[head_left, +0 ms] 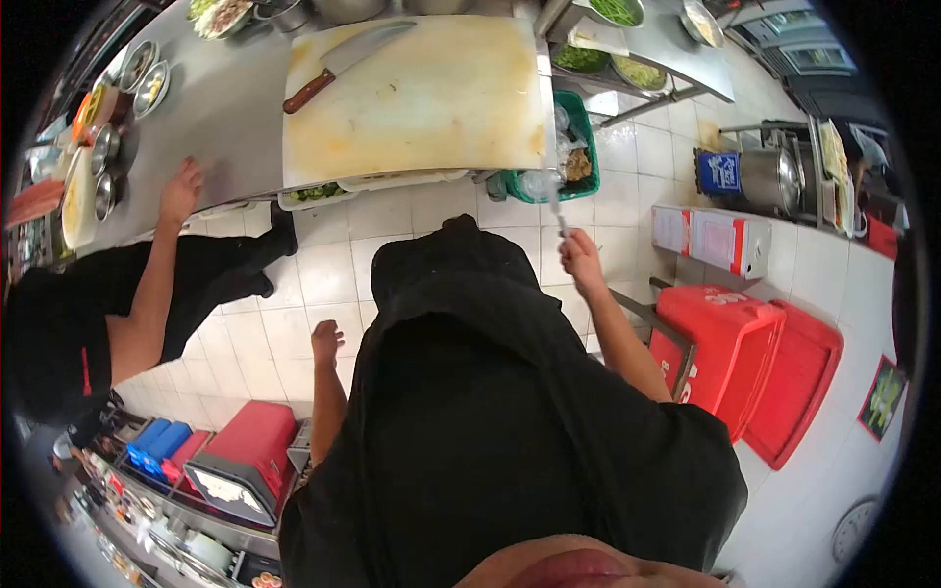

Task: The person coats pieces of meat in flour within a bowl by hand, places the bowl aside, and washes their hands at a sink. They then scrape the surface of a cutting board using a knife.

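Observation:
My right hand (580, 257) is closed around the handle of a thin utensil (554, 201), whose far end points up beside the green bin (578, 147); its exact kind is hard to make out. My left hand (327, 340) hangs low at my left side, over the floor, its fingers loosely curled; whether they hold anything is hidden. In front of me lies a large stained cutting board (421, 108) on the steel counter (225, 127). A knife (358, 49) with a brown wooden handle rests on the board's upper left.
At left a co-worker (69, 333) in black reaches a hand (180, 191) over the counter near small metal bowls (106, 147). Red bins (720, 348) stand at right, boxes (716, 240) beyond them. A tray of greens (314, 194) sits below the board.

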`<state>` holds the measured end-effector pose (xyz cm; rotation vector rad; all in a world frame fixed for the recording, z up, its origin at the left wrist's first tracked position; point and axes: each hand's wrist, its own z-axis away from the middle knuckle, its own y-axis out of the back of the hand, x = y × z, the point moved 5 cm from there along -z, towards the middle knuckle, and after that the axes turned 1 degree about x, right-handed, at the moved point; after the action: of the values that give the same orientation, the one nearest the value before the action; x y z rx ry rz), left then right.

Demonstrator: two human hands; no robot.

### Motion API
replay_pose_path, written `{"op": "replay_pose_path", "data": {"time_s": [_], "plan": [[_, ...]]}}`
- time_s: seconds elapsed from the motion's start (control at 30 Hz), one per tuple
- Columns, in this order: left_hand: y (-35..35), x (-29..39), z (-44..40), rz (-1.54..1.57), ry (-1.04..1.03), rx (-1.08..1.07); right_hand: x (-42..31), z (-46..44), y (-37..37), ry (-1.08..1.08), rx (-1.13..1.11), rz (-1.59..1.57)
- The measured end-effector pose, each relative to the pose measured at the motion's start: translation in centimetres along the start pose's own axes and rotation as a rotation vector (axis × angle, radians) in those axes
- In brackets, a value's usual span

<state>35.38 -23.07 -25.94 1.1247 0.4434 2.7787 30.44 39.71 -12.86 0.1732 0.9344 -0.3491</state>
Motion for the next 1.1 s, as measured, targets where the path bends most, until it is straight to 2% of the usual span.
{"op": "replay_pose_path", "data": {"time_s": [0.03, 0.07, 0.13, 0.23, 0.37, 0.4, 0.43, 0.47, 0.53, 0.6, 0.63, 0.67, 0.73, 0.9, 0.93, 1.0, 1.07, 1.1], "plan": [[0.5, 0.8, -0.9, 0.018, -0.01, -0.001, -0.4, 0.8, 2.2, 0.064, 0.113, 0.089], [1.0, 2.1, -1.6, 0.078, 0.101, 0.029, -0.8, 1.1, 4.2, 0.162, 0.242, 0.197], [1.1, 3.9, -3.0, 0.066, 0.133, 0.038, -2.1, 1.0, 7.1, 0.265, 0.377, 0.257], [1.1, 5.4, -4.0, 0.036, 0.144, 0.022, -6.7, -0.5, 7.4, 0.403, 0.456, 0.298], [0.6, 6.8, -2.8, -0.015, 0.005, -0.033, -12.9, -6.3, 6.5, 0.639, 0.692, 0.63], [0.7, 6.9, -2.0, -0.028, -0.018, -0.033, -14.2, -8.2, 6.1, 0.638, 0.716, 0.655], [1.1, 5.3, -2.4, 0.022, 0.062, -0.029, -15.6, -10.2, 5.3, 0.638, 0.735, 0.679], [0.9, 6.9, -0.3, -0.123, -0.049, -0.009, -16.9, -12.2, 4.6, 0.64, 0.753, 0.704], [1.3, 6.4, 1.5, -0.098, -0.039, 0.026, -19.2, -16.3, 3.3, 0.609, 0.774, 0.723], [2.9, 0.1, 0.6, 0.052, 0.123, 0.104, -21.8, -18.9, 1.6, 0.619, 0.778, 0.75], [3.6, -3.0, -0.7, -0.665, -0.188, -0.08, -22.6, -20.2, 1.2, 0.662, 0.799, 0.727], [4.1, -5.6, -1.3, -1.343, -0.608, -0.024, -23.7, -21.6, 0.6, 0.707, 0.82, 0.701], [4.2, -5.7, 2.6, -0.949, -0.874, 0.082, -25.6, -24.6, 0.0, 0.736, 0.797, 0.69], [0.9, -5.3, 7.4, -0.834, -0.654, 0.074, -29.0, -31.2, -0.8, 0.687, 0.752, 0.708], [1.4, -7.1, 7.5, -0.737, -0.527, 0.142, -29.5, -32.7, -0.9, 0.689, 0.707, 0.668], [0.9, -9.2, 8.6, -0.329, -0.164, 0.282, -30.0, -37.6, -0.9, 0.906, 0.571, 0.473], [-0.8, -6.5, 10.4, -0.106, -0.009, 0.366, -28.6, -42.5, -0.2, 0.825, 0.426, 0.232], [-2.1, 0.9, 13.1, -0.067, 0.043, 0.252, -29.0, -41.1, -1.0, 0.855, 0.325, 0.285]]}}
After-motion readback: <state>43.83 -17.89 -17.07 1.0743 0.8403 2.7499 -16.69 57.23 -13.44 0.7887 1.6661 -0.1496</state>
